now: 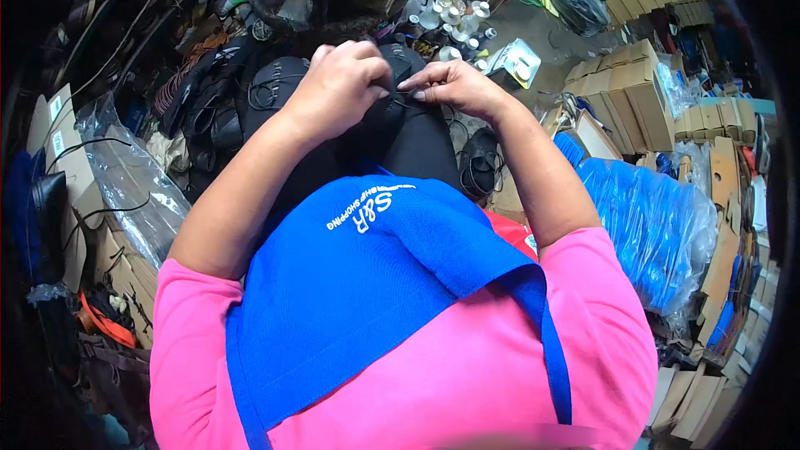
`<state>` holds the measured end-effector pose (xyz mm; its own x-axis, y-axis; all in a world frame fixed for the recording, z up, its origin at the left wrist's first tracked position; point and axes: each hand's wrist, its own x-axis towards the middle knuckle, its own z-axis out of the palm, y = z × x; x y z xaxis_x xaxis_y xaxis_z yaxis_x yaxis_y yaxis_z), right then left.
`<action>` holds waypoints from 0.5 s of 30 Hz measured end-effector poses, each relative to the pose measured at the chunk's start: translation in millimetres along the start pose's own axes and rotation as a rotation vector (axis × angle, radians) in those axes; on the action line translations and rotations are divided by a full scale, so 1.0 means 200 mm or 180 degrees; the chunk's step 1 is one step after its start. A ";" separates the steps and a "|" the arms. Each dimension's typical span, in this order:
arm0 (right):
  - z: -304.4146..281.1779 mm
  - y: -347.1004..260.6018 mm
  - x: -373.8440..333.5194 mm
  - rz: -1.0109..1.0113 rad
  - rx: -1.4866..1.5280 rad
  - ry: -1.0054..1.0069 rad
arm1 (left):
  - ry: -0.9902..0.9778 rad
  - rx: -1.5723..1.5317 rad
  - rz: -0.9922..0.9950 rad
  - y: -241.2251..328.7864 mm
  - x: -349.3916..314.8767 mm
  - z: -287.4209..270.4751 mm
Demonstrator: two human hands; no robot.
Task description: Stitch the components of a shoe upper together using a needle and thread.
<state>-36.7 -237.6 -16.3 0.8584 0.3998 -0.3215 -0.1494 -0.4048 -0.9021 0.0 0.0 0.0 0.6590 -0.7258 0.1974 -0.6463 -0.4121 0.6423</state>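
A black leather shoe is held up at my lap, between my two hands. My left hand is closed with its fingers curled against the shoe's left side; its fingertips are partly hidden. From the right, my right hand pinches a thin black lace at the shoe between thumb and fingers. Another black shoe with loose laces lies just left of my left forearm. A third dark laced shoe rests beside my right thigh.
White bottles and containers stand ahead. Cardboard boxes and a plastic-wrapped blue bundle are stacked on the right. Clear plastic sheeting and cardboard lean at the left. Dark shoes pile up at the left.
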 end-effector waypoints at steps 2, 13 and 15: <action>0.01 0.00 0.00 0.0103 0.0121 -0.0030 | 0.0241 0.0584 0.0675 -0.01 0.05 0.00; 0.00 -0.02 0.01 -0.0134 -0.0190 -0.0019 | 0.0638 -0.0551 -0.0289 -0.06 -0.16 0.02; 0.00 -0.03 0.02 -0.0091 -0.0122 -0.0042 | 0.0659 -0.0236 -0.0278 -0.06 -0.19 0.05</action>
<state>-33.2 -233.3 -11.4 0.8555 0.4223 -0.2997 -0.1057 -0.4242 -0.8994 -20.3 27.0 -21.7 0.7810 -0.5575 0.2815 -0.5584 -0.4213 0.7147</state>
